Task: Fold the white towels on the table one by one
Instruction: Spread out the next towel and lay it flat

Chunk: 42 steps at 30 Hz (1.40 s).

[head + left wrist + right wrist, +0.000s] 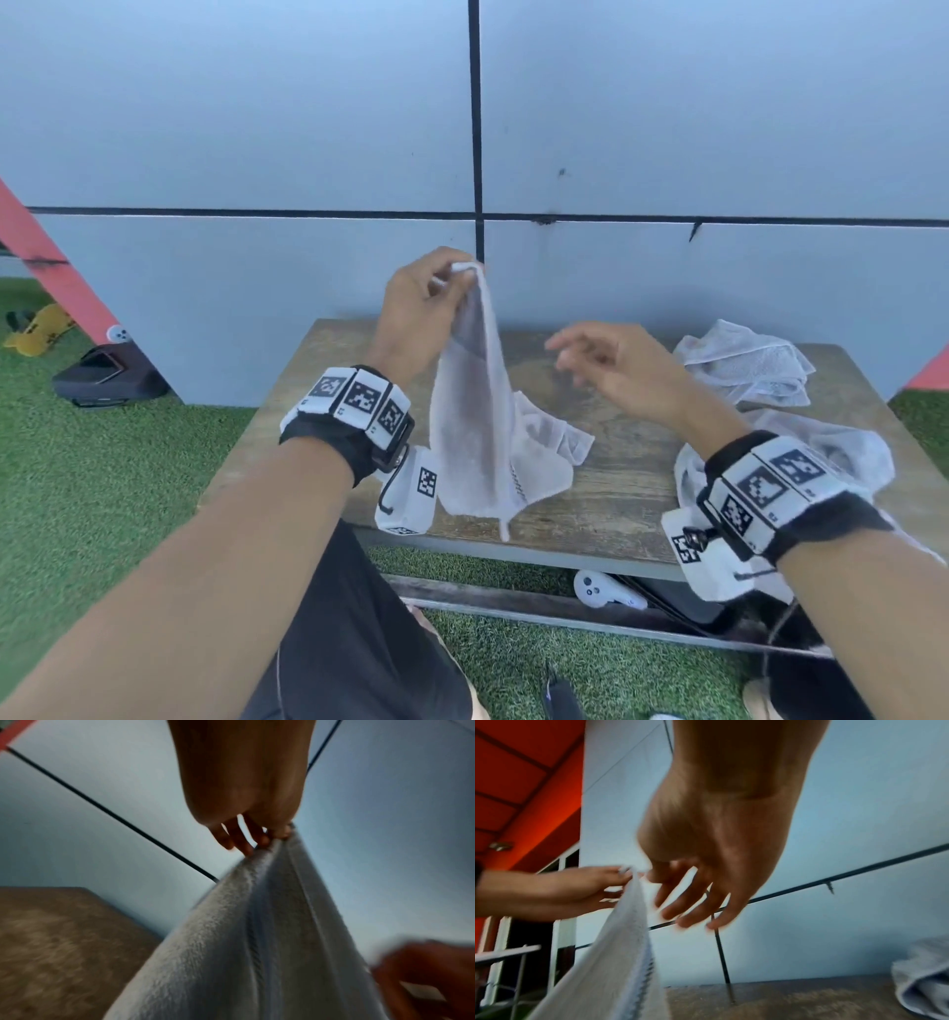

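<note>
My left hand (436,293) is raised above the wooden table (626,462) and pinches the top corner of a white towel (477,411). The towel hangs down in a narrow drape, and its lower end lies bunched on the table. In the left wrist view the fingertips (262,839) clamp the towel's (257,943) hem. My right hand (601,360) hovers to the right of the hanging towel, fingers spread and loose, holding nothing. The right wrist view shows those fingers (693,902) close to the towel's (628,953) upper edge, apart from it.
Two more crumpled white towels lie on the table, one at the back right (744,360) and one under my right wrist (842,452). A grey panel wall (667,128) stands right behind the table. A white controller (601,591) lies under the table on green turf.
</note>
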Each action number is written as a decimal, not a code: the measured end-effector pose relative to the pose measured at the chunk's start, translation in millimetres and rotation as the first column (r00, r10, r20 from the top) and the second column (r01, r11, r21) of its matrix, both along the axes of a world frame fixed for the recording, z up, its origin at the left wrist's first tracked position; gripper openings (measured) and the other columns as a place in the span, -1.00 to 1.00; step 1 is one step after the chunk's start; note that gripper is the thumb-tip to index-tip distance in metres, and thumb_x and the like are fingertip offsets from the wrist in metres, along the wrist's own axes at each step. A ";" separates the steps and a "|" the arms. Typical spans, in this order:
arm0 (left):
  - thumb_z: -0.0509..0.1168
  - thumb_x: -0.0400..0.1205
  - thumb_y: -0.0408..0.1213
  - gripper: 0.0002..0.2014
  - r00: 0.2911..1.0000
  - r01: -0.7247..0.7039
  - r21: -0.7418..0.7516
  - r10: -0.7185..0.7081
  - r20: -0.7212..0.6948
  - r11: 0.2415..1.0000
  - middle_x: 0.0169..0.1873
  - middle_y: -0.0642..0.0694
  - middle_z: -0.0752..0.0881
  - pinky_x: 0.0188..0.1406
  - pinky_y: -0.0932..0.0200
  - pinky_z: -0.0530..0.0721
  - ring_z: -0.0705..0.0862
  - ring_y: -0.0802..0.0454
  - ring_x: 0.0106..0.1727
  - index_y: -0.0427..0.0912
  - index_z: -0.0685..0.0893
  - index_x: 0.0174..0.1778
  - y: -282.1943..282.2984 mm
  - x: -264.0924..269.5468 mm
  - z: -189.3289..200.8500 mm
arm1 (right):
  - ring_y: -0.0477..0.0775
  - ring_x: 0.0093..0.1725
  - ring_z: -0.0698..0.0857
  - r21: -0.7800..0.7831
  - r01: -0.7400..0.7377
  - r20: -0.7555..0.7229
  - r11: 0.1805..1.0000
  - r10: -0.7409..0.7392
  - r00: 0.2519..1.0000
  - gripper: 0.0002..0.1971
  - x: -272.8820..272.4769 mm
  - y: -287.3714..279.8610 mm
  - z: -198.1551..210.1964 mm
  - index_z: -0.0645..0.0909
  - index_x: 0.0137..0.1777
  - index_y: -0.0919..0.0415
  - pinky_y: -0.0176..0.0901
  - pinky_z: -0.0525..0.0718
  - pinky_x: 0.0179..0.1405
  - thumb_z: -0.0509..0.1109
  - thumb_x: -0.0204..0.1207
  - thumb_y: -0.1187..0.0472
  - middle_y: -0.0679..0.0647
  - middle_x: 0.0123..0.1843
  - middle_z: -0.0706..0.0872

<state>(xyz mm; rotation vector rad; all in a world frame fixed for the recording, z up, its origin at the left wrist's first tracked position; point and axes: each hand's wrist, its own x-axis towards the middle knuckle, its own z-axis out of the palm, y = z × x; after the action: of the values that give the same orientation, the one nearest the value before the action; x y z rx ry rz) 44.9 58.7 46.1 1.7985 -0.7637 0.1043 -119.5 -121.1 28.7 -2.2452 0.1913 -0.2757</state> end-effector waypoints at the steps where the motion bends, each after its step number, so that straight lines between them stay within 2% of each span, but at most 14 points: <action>1: 0.29 0.72 -0.35 -0.85 0.995 0.094 -0.003 -0.095 -0.015 0.996 -0.11 -0.05 0.79 -0.12 0.05 0.70 0.69 0.02 -0.21 -0.10 0.78 0.01 -7.8 -6.3 2.2 | 0.09 -0.11 0.76 0.012 0.074 0.102 0.997 -0.074 0.992 -0.78 7.6 0.8 0.3 0.68 0.26 0.01 -0.29 0.63 -0.10 0.40 0.66 0.22 0.01 0.04 0.76; 4: 0.29 0.72 -0.41 -0.86 0.960 0.275 0.028 -0.273 -0.059 0.961 0.00 -0.08 0.79 -0.05 -0.07 0.75 0.73 0.07 -0.19 -0.23 0.74 0.10 -26.7 -22.8 7.3 | 0.01 -0.07 0.68 -0.020 0.119 0.264 0.993 -0.110 0.958 -0.49 24.9 -0.7 4.4 0.52 0.42 -0.11 -0.39 0.60 -0.04 0.53 0.53 0.25 0.00 0.22 0.64; 7: 0.27 0.74 -0.37 -0.87 0.917 0.376 0.028 -0.368 -0.154 0.926 -0.17 0.03 0.83 -0.26 0.18 0.64 0.65 0.09 -0.30 -0.22 0.59 0.19 -40.1 -35.8 7.5 | -0.23 0.04 0.64 -0.043 0.106 0.328 0.993 -0.086 0.941 -0.43 32.9 0.8 9.3 0.52 0.43 -0.03 -0.54 0.49 -0.01 0.58 0.45 0.25 -0.03 0.21 0.66; 10: 0.34 0.70 -0.23 -0.82 0.869 0.346 -0.048 -0.340 -0.360 0.937 -0.42 0.17 0.76 -0.33 0.28 0.45 0.58 0.24 -0.46 -0.17 0.53 0.14 -48.4 -45.1 3.2 | -0.09 -0.16 0.64 0.023 0.136 0.375 0.990 -0.135 0.917 -0.54 30.9 0.0 12.6 0.62 0.34 0.03 -0.47 0.55 -0.18 0.55 0.45 0.31 0.07 -0.06 0.73; 12: 0.38 0.62 -0.25 -0.80 0.834 0.352 -0.118 -0.368 -0.412 0.929 -0.31 0.08 0.82 -0.14 0.16 0.55 0.68 0.21 -0.30 -0.16 0.55 0.09 -50.9 -48.2 -0.3 | 0.03 -0.22 0.62 0.001 0.160 0.377 0.987 -0.149 0.914 -0.64 28.3 -2.7 12.2 0.67 0.20 -0.02 -0.25 0.60 -0.22 0.52 0.43 0.31 0.09 -0.16 0.72; 15: 0.43 0.58 -0.39 -0.76 0.842 0.400 -0.061 -0.393 -0.369 0.914 -0.06 -0.18 0.86 0.03 0.15 0.63 0.72 0.07 -0.13 -0.16 0.54 0.09 -49.8 -53.2 -6.1 | 0.02 -0.26 0.60 0.000 0.214 0.365 0.977 -0.199 0.909 -0.71 30.4 -9.8 7.5 0.68 -0.04 -0.09 -0.10 0.59 -0.27 0.57 0.34 0.29 0.03 -0.15 0.71; 19: 0.54 0.50 -0.38 -0.78 0.903 0.371 0.081 -0.339 -0.263 0.925 -0.14 -0.17 0.81 -0.27 0.37 0.59 0.65 0.21 -0.29 -0.08 0.69 -0.02 -47.6 -52.6 -18.3 | 0.05 -0.31 0.54 0.004 0.327 0.379 0.945 -0.304 0.874 -0.77 30.7 -17.3 3.9 0.64 -0.14 0.08 -0.10 0.56 -0.25 0.65 0.36 0.09 0.04 -0.22 0.65; 21: 0.55 0.51 -0.30 -0.87 0.949 0.295 0.184 -0.265 -0.170 0.938 -0.34 -0.01 0.71 -0.34 0.39 0.51 0.54 0.27 -0.41 -0.11 0.70 -0.17 -46.1 -47.9 -25.9 | 0.10 -0.24 0.57 -0.020 0.344 0.390 0.939 -0.310 0.867 -0.77 28.4 -18.4 4.9 0.63 -0.13 0.14 -0.06 0.54 -0.18 0.63 0.40 0.09 0.08 -0.21 0.66; 23: 0.52 0.55 -0.22 -0.83 0.978 0.204 0.249 -0.187 -0.091 0.947 -0.46 0.05 0.61 -0.41 0.32 0.45 0.48 0.21 -0.48 -0.20 0.69 -0.24 -45.0 -44.0 -31.4 | 0.09 -0.25 0.58 -0.030 0.354 0.386 0.935 -0.316 0.867 -0.76 26.7 -18.8 6.2 0.63 -0.13 0.17 -0.11 0.53 -0.21 0.60 0.44 0.06 0.11 -0.24 0.67; 27: 0.41 0.65 -0.13 -0.67 0.995 0.080 0.298 -0.092 0.027 0.951 -0.42 -0.22 0.64 -0.35 0.09 0.48 0.51 -0.03 -0.41 -0.37 0.67 -0.23 -44.8 -41.0 -37.8 | -0.07 -0.47 0.40 -0.040 0.362 0.366 0.931 -0.324 0.872 -0.69 23.8 -22.7 6.8 0.57 -0.18 0.19 -0.32 0.36 -0.48 0.58 0.46 0.00 0.02 -0.43 0.51; 31: 0.38 0.67 -0.03 -0.63 0.998 0.059 0.283 -0.054 -0.025 0.957 -0.51 0.06 0.49 -0.44 0.26 0.34 0.41 0.15 -0.49 -0.24 0.61 -0.30 -37.9 -35.5 -39.0 | -0.12 -0.49 0.39 -0.026 0.404 0.360 0.914 -0.369 0.857 -0.75 21.3 -28.8 8.6 0.63 -0.13 0.17 -0.43 0.38 -0.48 0.59 0.46 0.03 0.00 -0.42 0.52; 35: 0.36 0.68 0.01 -0.56 0.959 0.284 0.528 -0.239 -0.154 0.800 -0.49 -0.05 0.41 -0.46 0.19 0.26 0.35 0.06 -0.49 -0.14 0.41 -0.40 -23.6 -35.4 -43.6 | -0.25 -0.47 0.55 -0.053 0.426 0.382 0.903 -0.376 0.844 -0.87 12.2 -33.8 14.6 0.79 -0.09 0.17 -0.54 0.41 -0.41 0.55 0.51 0.11 -0.06 -0.37 0.69; 38: 0.30 0.72 -0.03 -0.55 0.956 0.295 0.681 -0.212 -0.205 0.671 -0.52 -0.06 0.41 -0.49 0.21 0.26 0.35 0.04 -0.52 -0.16 0.40 -0.42 -9.7 -27.4 -51.7 | -0.26 -0.47 0.57 -0.034 0.467 0.393 0.883 -0.418 0.819 -0.86 4.8 -40.8 15.6 0.82 -0.09 0.15 -0.53 0.41 -0.43 0.52 0.53 0.09 -0.04 -0.36 0.73; 42: 0.19 0.79 -0.20 -0.63 0.984 0.177 0.698 -0.118 -0.132 0.693 -0.48 -0.02 0.51 -0.49 0.22 0.32 0.41 0.12 -0.50 -0.24 0.57 -0.34 7.6 -7.7 -39.0 | -0.08 -0.23 0.63 -0.050 0.570 0.362 0.820 -0.517 0.776 -0.84 -9.9 -64.7 17.8 0.79 -0.06 0.14 -0.57 0.42 -0.30 0.48 0.56 0.06 0.01 -0.21 0.77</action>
<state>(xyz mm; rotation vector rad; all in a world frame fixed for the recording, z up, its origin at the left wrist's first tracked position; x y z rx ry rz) 37.2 66.3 7.1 2.4412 -0.9711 -0.4321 -129.4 -185.8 46.5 -2.2076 0.6647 -1.0122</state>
